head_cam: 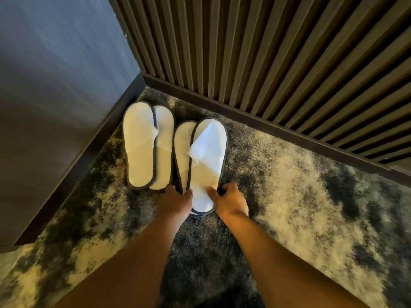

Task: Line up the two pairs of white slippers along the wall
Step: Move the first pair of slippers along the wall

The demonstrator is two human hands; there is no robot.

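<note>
Two pairs of white slippers with dark trim lie on the carpet in the corner, toes toward the slatted wall. The left pair (142, 145) rests by the grey wall, one slipper overlapping the other. In the right pair (205, 156) the top slipper lies over its mate, whose left edge (181, 150) shows. My left hand (175, 202) grips the heel end of the right pair from the left. From the right, my right hand (230, 200) holds the same heel, thumb on the sole.
A dark slatted wood wall (278, 58) with a dark baseboard (266, 127) runs across the back. A smooth grey wall (55, 74) closes the left side. The floor is a mottled dark and cream carpet (311, 196).
</note>
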